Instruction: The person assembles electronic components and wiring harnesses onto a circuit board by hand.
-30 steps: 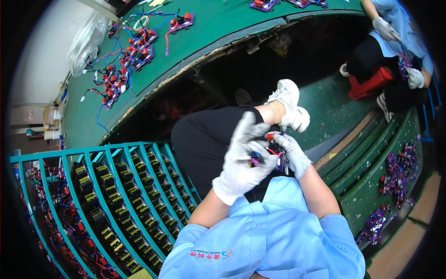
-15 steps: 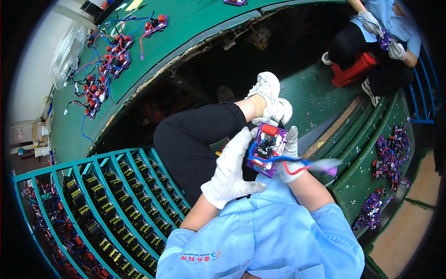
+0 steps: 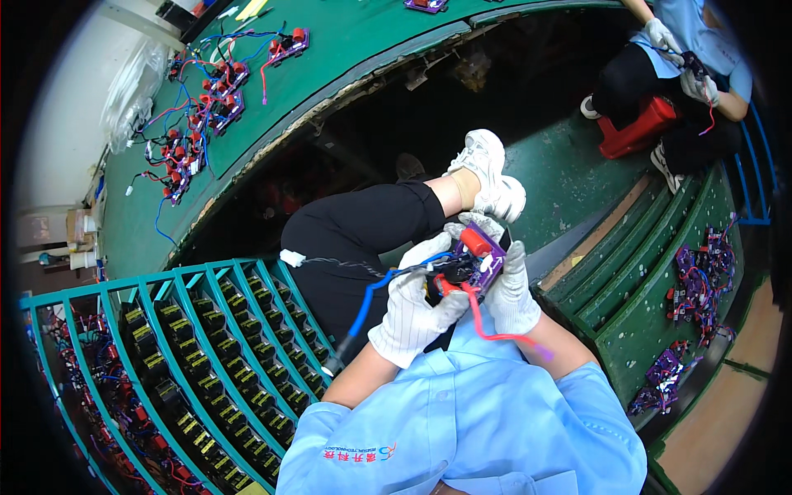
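A purple circuit board with a red block component and black parts is held tilted in front of my lap. My right hand, in a white glove, grips its right edge and far side. Closed at the board's left and near side, my gloved left hand has its thumb by the wire roots; its fingertips are partly hidden. A blue wire hangs out over the left hand. The red wire runs toward my right forearm. Thin black wires end in a white connector over my thigh.
At left stands a green slatted rack holding rows of black-and-yellow parts and wired boards. More wired boards lie on the green bench. At right, several boards rest on a green surface. A co-worker handles a wired part at upper right.
My left hand has gone from open beside the board to closed at its left side. The blue wire has swung from right to left, and the black wires with the white connector now show.
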`<state>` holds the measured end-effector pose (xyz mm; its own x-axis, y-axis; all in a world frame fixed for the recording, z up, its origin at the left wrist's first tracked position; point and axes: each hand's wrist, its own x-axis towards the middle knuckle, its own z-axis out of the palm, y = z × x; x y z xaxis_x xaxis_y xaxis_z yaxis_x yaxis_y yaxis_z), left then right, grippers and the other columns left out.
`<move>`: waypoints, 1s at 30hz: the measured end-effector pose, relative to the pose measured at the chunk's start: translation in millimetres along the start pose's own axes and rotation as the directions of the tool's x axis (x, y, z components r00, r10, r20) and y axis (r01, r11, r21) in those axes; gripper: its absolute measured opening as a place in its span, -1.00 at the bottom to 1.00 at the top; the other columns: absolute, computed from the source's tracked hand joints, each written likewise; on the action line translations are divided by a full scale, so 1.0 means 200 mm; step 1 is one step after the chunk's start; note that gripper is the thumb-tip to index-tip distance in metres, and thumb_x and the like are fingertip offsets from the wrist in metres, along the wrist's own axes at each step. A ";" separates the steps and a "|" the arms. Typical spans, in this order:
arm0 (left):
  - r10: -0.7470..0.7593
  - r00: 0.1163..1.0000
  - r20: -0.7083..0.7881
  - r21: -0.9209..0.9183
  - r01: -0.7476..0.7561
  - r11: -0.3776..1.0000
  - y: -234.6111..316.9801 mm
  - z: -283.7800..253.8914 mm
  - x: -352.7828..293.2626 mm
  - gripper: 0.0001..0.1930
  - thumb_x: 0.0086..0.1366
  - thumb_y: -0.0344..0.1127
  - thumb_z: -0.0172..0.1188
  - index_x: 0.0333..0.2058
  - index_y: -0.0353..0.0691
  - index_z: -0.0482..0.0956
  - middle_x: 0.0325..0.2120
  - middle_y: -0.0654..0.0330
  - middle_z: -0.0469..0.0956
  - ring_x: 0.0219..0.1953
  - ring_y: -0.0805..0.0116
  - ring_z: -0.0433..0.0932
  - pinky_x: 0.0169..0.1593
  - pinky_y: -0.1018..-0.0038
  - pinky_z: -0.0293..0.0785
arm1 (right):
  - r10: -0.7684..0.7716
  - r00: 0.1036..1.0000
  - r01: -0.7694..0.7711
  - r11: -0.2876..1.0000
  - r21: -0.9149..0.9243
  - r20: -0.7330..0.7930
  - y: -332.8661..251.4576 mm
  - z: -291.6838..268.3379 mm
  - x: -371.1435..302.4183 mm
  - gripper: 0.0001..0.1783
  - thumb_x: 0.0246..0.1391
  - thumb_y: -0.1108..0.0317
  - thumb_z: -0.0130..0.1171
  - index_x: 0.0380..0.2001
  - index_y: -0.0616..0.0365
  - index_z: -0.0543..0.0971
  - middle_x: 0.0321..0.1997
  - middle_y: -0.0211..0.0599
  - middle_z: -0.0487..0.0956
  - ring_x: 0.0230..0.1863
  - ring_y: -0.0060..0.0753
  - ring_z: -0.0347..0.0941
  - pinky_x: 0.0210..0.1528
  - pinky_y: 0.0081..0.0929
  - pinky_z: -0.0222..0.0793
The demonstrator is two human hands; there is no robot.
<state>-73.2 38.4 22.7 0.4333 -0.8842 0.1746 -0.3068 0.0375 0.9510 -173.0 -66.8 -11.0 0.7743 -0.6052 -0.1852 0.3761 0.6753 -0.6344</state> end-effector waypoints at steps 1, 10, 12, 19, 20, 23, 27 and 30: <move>-0.174 0.984 -0.050 -0.163 0.163 0.973 0.01 0.00 -0.01 -0.30 -0.01 -0.30 0.30 0.09 -0.43 0.21 0.00 -0.06 0.35 0.02 0.21 0.37 0.05 0.37 0.33 | -0.031 1.000 0.031 0.991 -0.133 0.005 -0.04 0.05 -0.01 -0.17 0.02 -0.28 -0.06 0.09 0.26 0.24 0.03 -0.12 0.40 0.06 -0.36 0.32 0.12 -0.46 0.22; -0.462 0.832 0.308 -0.940 0.340 -0.015 -0.04 -0.04 -0.01 -0.29 0.19 0.16 0.00 0.08 -0.38 0.22 -0.18 -0.10 0.47 -0.33 0.16 0.56 -0.37 0.45 0.54 | -0.098 0.986 0.152 0.861 -0.485 0.135 -0.14 0.08 -0.04 -0.14 -0.05 0.07 0.26 0.16 0.35 0.10 0.07 -0.05 0.31 0.06 -0.40 0.27 0.04 -0.49 0.25; -0.384 0.839 0.386 -0.921 0.372 -0.112 -0.06 -0.04 -0.02 -0.30 0.20 0.15 0.00 0.09 -0.35 0.21 -0.16 -0.11 0.46 -0.30 0.13 0.56 -0.33 0.39 0.54 | -0.109 0.982 0.171 0.869 -0.464 0.157 -0.11 0.05 -0.03 -0.16 -0.07 0.11 0.27 0.15 0.35 0.12 0.04 -0.07 0.34 0.02 -0.42 0.30 0.02 -0.50 0.26; -0.715 0.660 0.230 -0.853 0.491 0.178 -0.03 -0.03 -0.03 -0.52 0.28 0.01 -0.04 -0.03 -0.29 0.33 -0.23 0.05 0.49 -0.27 0.29 0.51 -0.18 0.48 0.45 | -0.129 0.981 0.184 0.840 -0.510 0.143 -0.17 0.11 -0.06 -0.43 -0.10 0.25 0.29 -0.09 0.39 0.34 -0.12 -0.15 0.40 -0.12 -0.45 0.37 -0.05 -0.52 0.31; -0.665 0.724 0.185 -0.657 0.594 0.464 -0.05 -0.05 -0.03 -0.59 0.30 -0.05 -0.03 -0.10 -0.30 0.39 -0.28 0.11 0.51 -0.29 0.37 0.50 -0.20 0.53 0.43 | -0.190 0.976 0.218 0.838 -0.501 0.108 -0.18 0.12 -0.07 -0.50 -0.10 0.28 0.29 -0.16 0.40 0.39 -0.15 -0.15 0.41 -0.13 -0.45 0.37 -0.07 -0.52 0.32; -0.482 0.873 -0.076 -0.411 0.413 0.813 -0.04 -0.06 -0.03 -0.56 0.32 -0.04 -0.06 -0.17 -0.39 0.41 -0.30 0.17 0.51 -0.32 0.54 0.45 -0.22 0.61 0.38 | -0.374 0.896 0.426 0.580 -0.694 0.238 -0.19 0.09 -0.05 -0.61 -0.12 0.36 0.28 -0.24 0.38 0.44 -0.26 -0.10 0.45 -0.24 -0.35 0.43 -0.15 -0.51 0.36; -0.435 0.887 -0.156 -0.415 0.340 0.844 -0.01 0.00 0.03 -0.68 0.30 -0.27 0.01 -0.07 -0.38 0.37 -0.28 0.17 0.48 -0.34 0.55 0.44 -0.21 0.56 0.39 | -0.418 0.870 0.451 0.458 -0.766 0.262 -0.15 0.10 -0.06 -0.77 -0.14 0.45 0.26 -0.39 0.30 0.48 -0.43 -0.14 0.47 -0.46 -0.34 0.43 -0.42 -0.53 0.36; -0.402 0.915 -0.041 -0.278 0.376 0.884 -0.03 0.10 0.03 -0.51 0.20 -0.17 0.09 0.04 -0.31 0.29 -0.12 0.14 0.40 -0.09 0.47 0.37 0.02 0.57 0.26 | -0.434 0.846 0.486 0.389 -0.783 0.309 -0.09 0.07 -0.06 -0.83 -0.15 0.49 0.25 -0.47 0.25 0.46 -0.46 -0.20 0.45 -0.52 -0.42 0.39 -0.48 -0.57 0.32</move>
<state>-85.6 22.6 12.8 0.5545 -0.8048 -0.2119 0.1269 -0.1698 0.9773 -181.6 -65.6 12.7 0.6492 -0.6748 0.3511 0.1241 -0.3614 -0.9241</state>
